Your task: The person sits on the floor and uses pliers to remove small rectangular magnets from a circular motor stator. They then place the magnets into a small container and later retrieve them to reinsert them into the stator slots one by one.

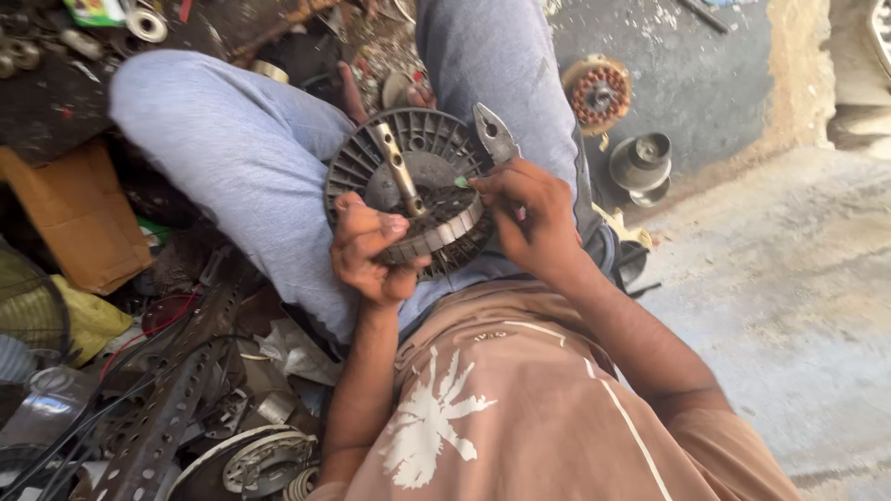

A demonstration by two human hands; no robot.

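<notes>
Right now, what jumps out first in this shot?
A round finned motor part with a metal shaft sits in the person's lap at centre, gripped at its lower edge by the left hand. The right hand holds pliers at its right rim. A copper-wound stator lies on the floor beyond.

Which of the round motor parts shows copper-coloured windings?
The round stator on the grey floor beyond the right knee. The finned rotor in both hands shows only grey metal.

The concrete floor (798, 278) carries a copper-wound stator (597, 93) and a grey pulley-like part (640, 165) near its far edge, while perforated metal strips (162, 417), a cardboard piece (79, 213) and loose scrap crowd its left side.
</notes>
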